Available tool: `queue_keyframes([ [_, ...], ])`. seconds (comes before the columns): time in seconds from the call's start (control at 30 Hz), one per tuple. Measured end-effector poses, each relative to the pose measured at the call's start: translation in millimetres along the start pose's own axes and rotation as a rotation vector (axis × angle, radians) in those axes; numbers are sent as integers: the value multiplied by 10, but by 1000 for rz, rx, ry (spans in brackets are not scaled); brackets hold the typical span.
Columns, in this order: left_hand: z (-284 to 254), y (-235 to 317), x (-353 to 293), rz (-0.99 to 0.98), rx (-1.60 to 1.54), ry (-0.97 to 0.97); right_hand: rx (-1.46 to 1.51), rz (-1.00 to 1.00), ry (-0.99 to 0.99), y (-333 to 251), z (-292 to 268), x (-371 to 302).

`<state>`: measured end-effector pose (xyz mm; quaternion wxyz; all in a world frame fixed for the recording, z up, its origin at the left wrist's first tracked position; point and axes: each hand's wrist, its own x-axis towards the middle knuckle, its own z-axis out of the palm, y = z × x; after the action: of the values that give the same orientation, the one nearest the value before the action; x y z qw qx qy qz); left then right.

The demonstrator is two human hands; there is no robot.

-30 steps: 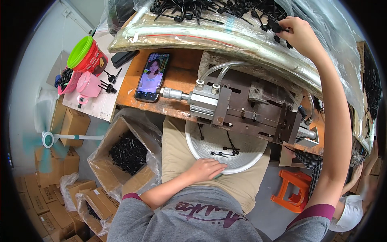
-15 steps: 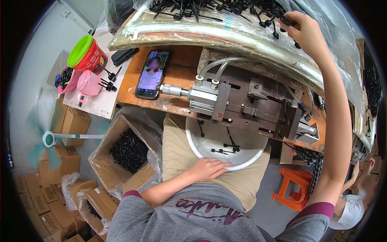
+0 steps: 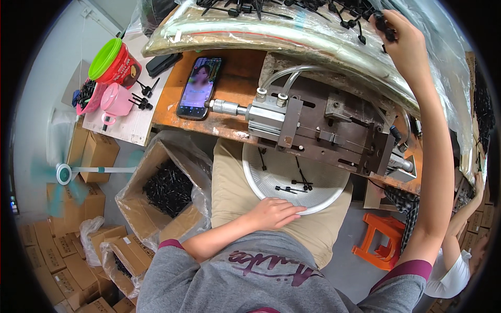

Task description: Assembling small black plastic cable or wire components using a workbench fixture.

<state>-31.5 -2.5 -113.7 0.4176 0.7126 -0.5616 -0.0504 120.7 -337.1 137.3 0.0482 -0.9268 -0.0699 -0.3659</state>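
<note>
My right hand (image 3: 407, 44) is raised at the far right, over the edge of a plastic-covered tray (image 3: 235, 40). Its fingers are closed round several black plastic pieces (image 3: 385, 27) with knobbed heads, much like cable ties. More such pieces (image 3: 250, 7) lie heaped on the tray. My left hand (image 3: 275, 213) rests on the near rim of a white basket (image 3: 338, 195) in my lap, fingers stretched out. A few black pieces (image 3: 301, 182) lie in the basket. Between the hands stands a metal fixture (image 3: 313, 125) with a cylinder and clear air hoses.
Left of the fixture lies a phone (image 3: 199, 88) with its screen lit. A red tub (image 3: 119, 65) and a pink cup (image 3: 116, 100) stand farther left. Below are a carton (image 3: 136, 201) of black pieces, a fan (image 3: 63, 175) and an orange stool (image 3: 380, 242). Another person (image 3: 451, 271) sits at right.
My right hand has shifted slightly right with the black pieces, which show more fully between its fingers. My left hand stays at the basket rim. The other person's arm has moved.
</note>
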Motion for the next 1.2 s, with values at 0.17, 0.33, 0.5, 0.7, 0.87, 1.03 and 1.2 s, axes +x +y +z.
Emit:
queue_keyframes([
  [0.17, -66, 64, 74, 35, -69, 57, 369, 302, -7, 65, -64, -119],
  [0.33, -504, 303, 421, -38, -272, 282, 908, 389, 162, -677, -466, -364],
  [0.5, -1102, 568, 819, -315, -731, 469, 1426, 727, -53, -1356, -651, -1079],
  [0.7, -1312, 511, 786, -300, -810, 244, 1831, 1036, -223, -1601, -383, -1759],
  [0.87, -1338, 556, 798, -281, -816, 96, 1954, 1096, -184, -1658, -373, -1897],
  [1.03, -1364, 580, 835, -155, -716, 59, 1947, 1096, -135, -1572, -384, -1993],
  [1.2, -1368, 566, 817, -71, -749, 91, 1707, 1061, 133, -1426, -566, -2020],
])
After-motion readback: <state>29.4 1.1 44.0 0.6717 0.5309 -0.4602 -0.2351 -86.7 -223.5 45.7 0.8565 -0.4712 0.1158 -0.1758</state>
